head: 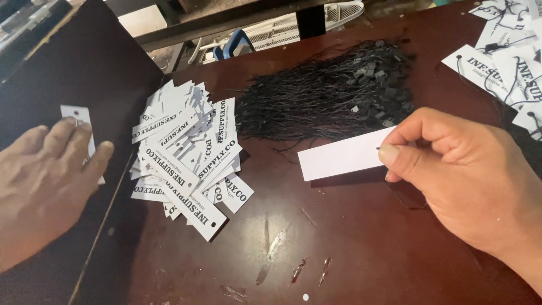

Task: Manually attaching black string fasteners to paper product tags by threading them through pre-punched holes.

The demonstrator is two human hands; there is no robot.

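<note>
Right hand (468,169) pinches a blank white paper tag (344,158) by its right end, thumb and fingers closed on it; the tag sits just above the dark red bench (350,248), long side roughly level, slightly tilted up to the right. A thin black string (409,200) loops under that hand, hard to trace. Left hand (42,181) lies flat, fingers spread and open, on a second white tag (84,130) with a punched hole, on a dark board (84,68) at the left edge; gripping nothing. Between the hands: a loose pile of printed white tags (186,152), fanned and overlapping. Behind the held tag: a bundle of black strings with small square clips (333,93), touching the bench, near the pile. More strung tags (508,62) at top right corner, well apart from the left hand.
</note>
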